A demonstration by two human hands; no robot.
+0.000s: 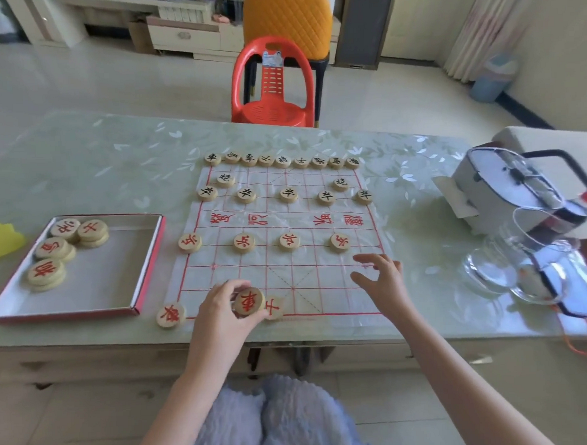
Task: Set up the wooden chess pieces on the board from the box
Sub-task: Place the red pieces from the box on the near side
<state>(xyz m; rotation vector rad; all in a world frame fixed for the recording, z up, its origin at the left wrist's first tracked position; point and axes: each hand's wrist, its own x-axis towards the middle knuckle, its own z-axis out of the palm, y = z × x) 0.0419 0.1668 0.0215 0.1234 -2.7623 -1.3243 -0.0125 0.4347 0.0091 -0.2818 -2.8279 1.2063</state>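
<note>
A thin white board sheet (307, 275) with red grid lines lies on the table. Black-lettered wooden discs (288, 193) fill its far rows. Several red-lettered discs (243, 242) stand in a row on the near half. My left hand (222, 311) grips a red-lettered disc (249, 301), tilted up, at the board's near edge. Two more red discs sit on that edge, one (170, 315) at the left corner and one (274, 306) just right of the held disc. My right hand (382, 279) hovers with fingers spread over the board's near right part. The box (144, 277) at left holds stacked red discs (47, 272).
A glass jug (520, 267) and a grey-white appliance (517, 188) stand at the table's right end. A red plastic chair (274, 86) faces the far side. A yellow object (0, 239) lies at the left edge. The table's near edge runs just below my hands.
</note>
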